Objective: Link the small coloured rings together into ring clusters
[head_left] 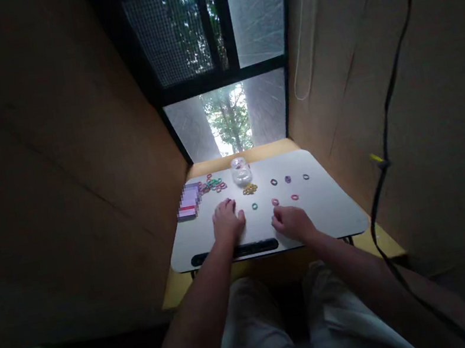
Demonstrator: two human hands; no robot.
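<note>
My left hand [226, 220] lies on the white tabletop [328, 205] with its fingers spread and thumb apart, holding nothing I can see. My right hand [291, 222] is closed, its curled fingers just below a small pink ring-shaped band [275, 202]; whatever they may hold is hidden. A green band [255, 206] lies between the hands, and a red-pink band [295, 197] is to the right. Farther back sit a dark band [273, 182], a purple one [288, 179] and a grey one [305, 176]. Yellow bands [250, 189] form a small pile beyond my left hand.
A mixed pile of pink and green bands [213, 185] lies at the back left, near a blurred-out box [189, 201]. Clear plastic containers [240, 172] stand at the back. A black slot [255, 247] runs along the front edge. A dark cable [386, 162] hangs at the right.
</note>
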